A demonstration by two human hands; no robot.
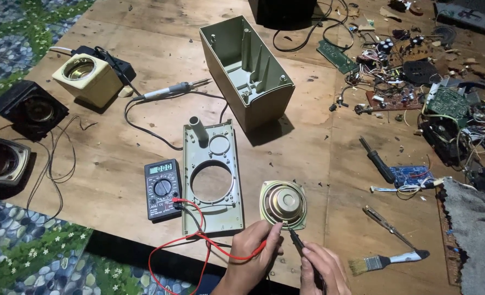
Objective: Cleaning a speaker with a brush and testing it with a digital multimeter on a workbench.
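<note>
Red probe (253,252) pinched in left hand (253,257), black probe (296,240) gripped in right hand (321,267), both touching speaker (283,203)

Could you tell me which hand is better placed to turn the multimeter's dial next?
Probably the left hand: it lies nearer the multimeter, holding the red probe. The right hand is farther.

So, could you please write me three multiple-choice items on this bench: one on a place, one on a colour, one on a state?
1. Where is the multimeter?
A. left of the front panel
B. inside the housing
C. on the cloth

2. The left hand holds a probe of which colour?
A. blue
B. red
C. yellow

3. The housing is:
A. closed
B. open, hollow
C. full of wires

Answers: 1 A, it lies against the panel's left edge; 2 B, the red lead runs to it; 3 B, its bare inside shows.
</note>
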